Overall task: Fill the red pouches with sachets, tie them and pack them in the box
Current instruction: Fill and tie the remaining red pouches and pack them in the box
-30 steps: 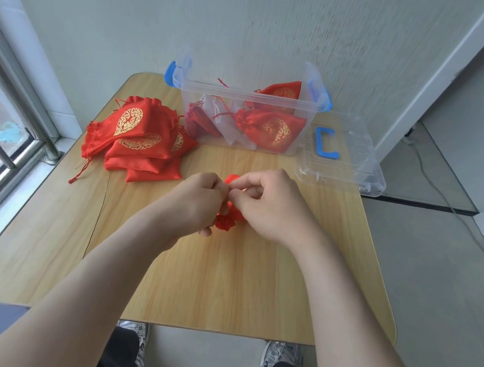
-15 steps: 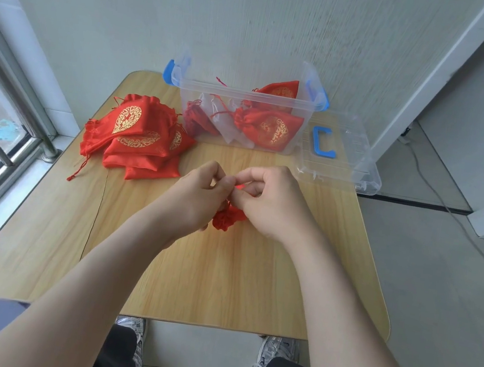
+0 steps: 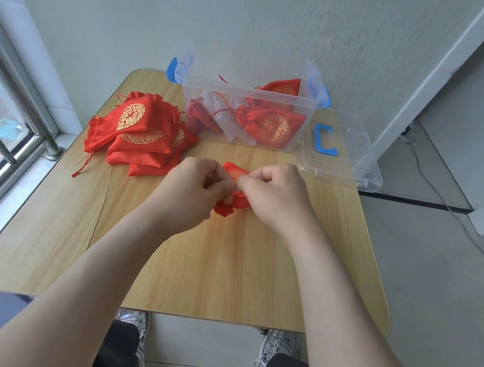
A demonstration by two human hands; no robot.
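A small red pouch (image 3: 233, 201) with gold print lies in the middle of the wooden table (image 3: 191, 269), mostly hidden by my hands. My left hand (image 3: 193, 189) and my right hand (image 3: 276, 194) meet above it, and each pinches the pouch's drawstring at the gathered neck. The clear plastic box (image 3: 246, 97) with blue latches stands at the back of the table. It holds tied red pouches (image 3: 270, 125) and whitish sachets (image 3: 228, 119). A pile of flat red pouches (image 3: 138, 134) lies at the back left.
The box's clear lid (image 3: 347, 154) with a blue handle lies at the table's right back corner, overhanging the edge. A wall runs behind the table and a window with bars is on the left. My knees and shoes show below the front edge.
My fingers have shifted at the pouch's neck, and more of the pouch's upper part shows between my hands. The pouch stays in the same place on the table.
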